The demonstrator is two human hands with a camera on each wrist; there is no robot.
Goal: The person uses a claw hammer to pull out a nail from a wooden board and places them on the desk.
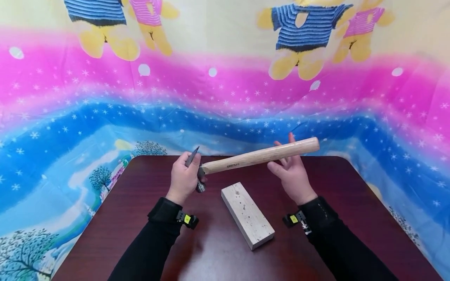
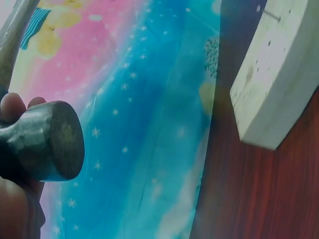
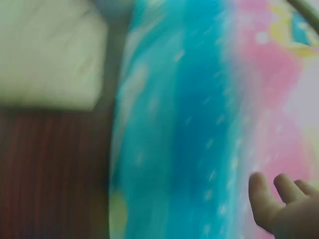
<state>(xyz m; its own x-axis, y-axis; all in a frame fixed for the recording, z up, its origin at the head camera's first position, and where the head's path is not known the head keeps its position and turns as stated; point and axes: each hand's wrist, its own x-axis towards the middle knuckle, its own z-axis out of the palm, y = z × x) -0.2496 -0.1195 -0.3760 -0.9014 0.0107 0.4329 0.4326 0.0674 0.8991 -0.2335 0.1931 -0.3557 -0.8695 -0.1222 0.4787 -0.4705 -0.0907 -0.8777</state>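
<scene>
My left hand (image 1: 183,176) grips a claw hammer by its dark metal head (image 2: 47,142), above the left side of the table. The pale wooden handle (image 1: 260,155) points to the right and slightly up. Behind and below the handle's far end is my right hand (image 1: 296,177), fingers spread. In the right wrist view those fingers (image 3: 259,199) hold nothing, and the handle shows apart from them in the upper corner. Between the hands a pale wooden block (image 1: 247,214) lies on the table. A thin nail (image 2: 271,16) sticks out of its top face in the left wrist view.
The dark red-brown table (image 1: 130,218) has rounded far corners. A printed cloth (image 1: 225,97) with bears and snowflakes hangs behind it and along both sides. Each wrist wears a black strap with a small camera. The right wrist view is blurred.
</scene>
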